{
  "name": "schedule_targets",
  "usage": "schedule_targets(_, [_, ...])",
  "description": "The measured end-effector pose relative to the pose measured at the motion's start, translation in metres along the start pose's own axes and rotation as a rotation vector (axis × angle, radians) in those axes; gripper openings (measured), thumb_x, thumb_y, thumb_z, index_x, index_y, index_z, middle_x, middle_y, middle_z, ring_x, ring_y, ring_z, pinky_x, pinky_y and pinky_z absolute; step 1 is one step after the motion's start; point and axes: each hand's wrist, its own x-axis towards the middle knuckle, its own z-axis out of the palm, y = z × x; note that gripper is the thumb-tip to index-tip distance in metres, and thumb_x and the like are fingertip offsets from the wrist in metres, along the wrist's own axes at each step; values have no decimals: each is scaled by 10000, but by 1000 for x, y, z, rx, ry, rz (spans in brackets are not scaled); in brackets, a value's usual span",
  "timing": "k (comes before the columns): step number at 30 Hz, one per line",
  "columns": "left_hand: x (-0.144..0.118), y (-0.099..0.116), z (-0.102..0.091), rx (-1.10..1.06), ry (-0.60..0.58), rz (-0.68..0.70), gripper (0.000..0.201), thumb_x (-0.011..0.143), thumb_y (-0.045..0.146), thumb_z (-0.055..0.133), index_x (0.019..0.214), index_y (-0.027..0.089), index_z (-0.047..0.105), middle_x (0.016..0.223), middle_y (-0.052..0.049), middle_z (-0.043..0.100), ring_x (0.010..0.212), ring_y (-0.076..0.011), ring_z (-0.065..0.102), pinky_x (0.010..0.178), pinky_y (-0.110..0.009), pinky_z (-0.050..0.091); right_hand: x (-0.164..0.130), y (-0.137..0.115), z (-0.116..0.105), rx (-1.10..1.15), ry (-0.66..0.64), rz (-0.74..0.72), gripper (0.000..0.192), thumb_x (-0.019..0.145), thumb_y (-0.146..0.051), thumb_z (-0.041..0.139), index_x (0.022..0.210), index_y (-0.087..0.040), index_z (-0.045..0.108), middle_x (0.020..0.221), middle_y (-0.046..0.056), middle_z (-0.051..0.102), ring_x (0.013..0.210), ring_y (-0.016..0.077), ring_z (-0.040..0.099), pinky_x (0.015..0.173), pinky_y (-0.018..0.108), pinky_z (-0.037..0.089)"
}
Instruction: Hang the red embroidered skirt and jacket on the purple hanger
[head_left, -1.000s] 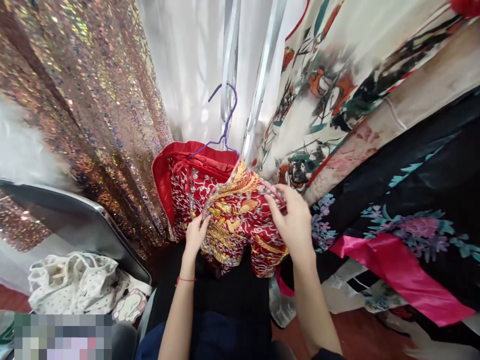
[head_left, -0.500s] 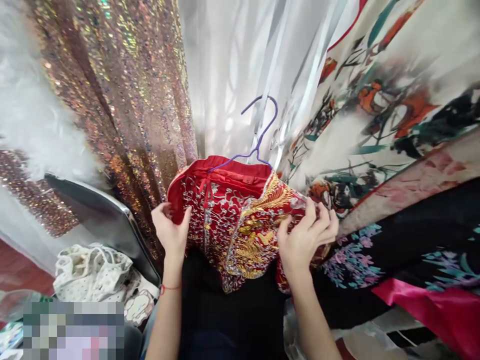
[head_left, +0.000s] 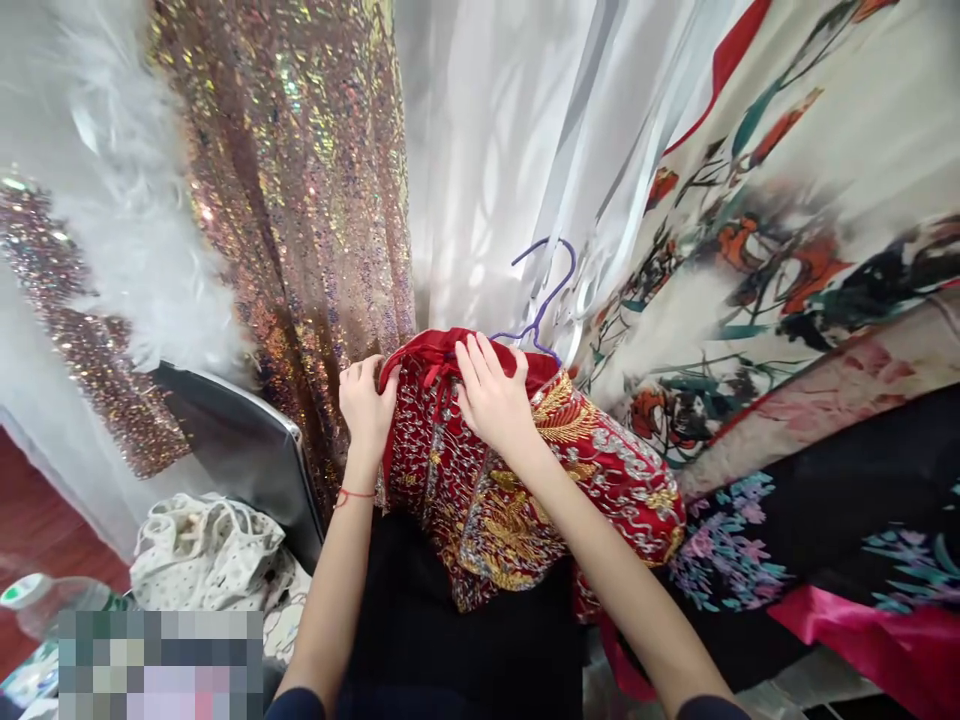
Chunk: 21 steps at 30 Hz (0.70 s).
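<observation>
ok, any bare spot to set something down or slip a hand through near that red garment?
Little. Bare red-brown floor shows at far left, between the sequin fabric and white dotted bag. The white curtain leaves a gap above the purple hanger. Both hands, left hand and right hand, crowd the red embroidered garment; printed robes pack the right.

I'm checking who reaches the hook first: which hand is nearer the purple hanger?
Right. The right hand lies on the red garment just below the purple hanger; the left hand grips the garment's far left edge.
</observation>
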Motion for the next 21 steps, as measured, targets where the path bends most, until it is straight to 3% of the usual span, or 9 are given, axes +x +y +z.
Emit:
schedule_targets(3, [13,2,2,1,9,55,259,976,326,511,965,190,732,1088,-134,703,1082,-290,536,959,-407,419,2,2,12,-10,-29,20,546,983,-139,332,1495,21,434,1527,259,478,1471,360,374,1156,611,276])
schedule_targets(6, [25,6,-11,21,57,57,228,960,296,527,924,206,735,1081,-119,717,1077,-292,538,941,-429,402,-3,2,17,-26,3,17,533,990,-129,327,1493,7,444,1503,257,507,1456,368,398,1131,610,303])
schedule_targets(9, [24,23,-41,31,172,101,184,911,239,562,941,232,744,1090,-80,725,1106,-290,539,951,-436,389,-6,-1,15,-22,59,6,510,1004,-150,339,1480,-31,480,1475,247,542,1439,361,427,1116,608,318])
schedule_targets(12, [4,52,-79,17,270,214,233,871,185,572,1001,261,750,1109,-50,720,1150,-283,538,994,-447,384,-11,-4,10,-11,93,0,486,1002,-155,358,1443,-58,535,1496,256,517,1455,370,409,1079,611,357])
schedule_targets(15, [-20,70,-104,-15,238,280,307,860,138,560,1058,282,745,1084,-38,716,1082,-256,575,957,-417,416,-18,-2,6,-5,80,-14,499,996,-138,337,1453,-76,528,1565,246,429,1489,362,366,1059,611,374])
schedule_targets(18, [-29,59,-103,-5,144,182,307,845,118,552,1048,259,734,1055,-46,703,1030,-241,596,888,-371,449,-24,6,4,6,42,-31,559,988,-117,309,1536,-78,411,1605,231,361,1513,347,329,1073,622,353])
schedule_targets(21, [-27,31,-80,47,50,25,251,839,118,538,986,221,713,1011,-60,712,965,-242,621,813,-339,449,-22,14,7,33,8,-54,590,976,-108,315,1564,-69,351,1598,241,371,1507,363,332,1062,634,351])
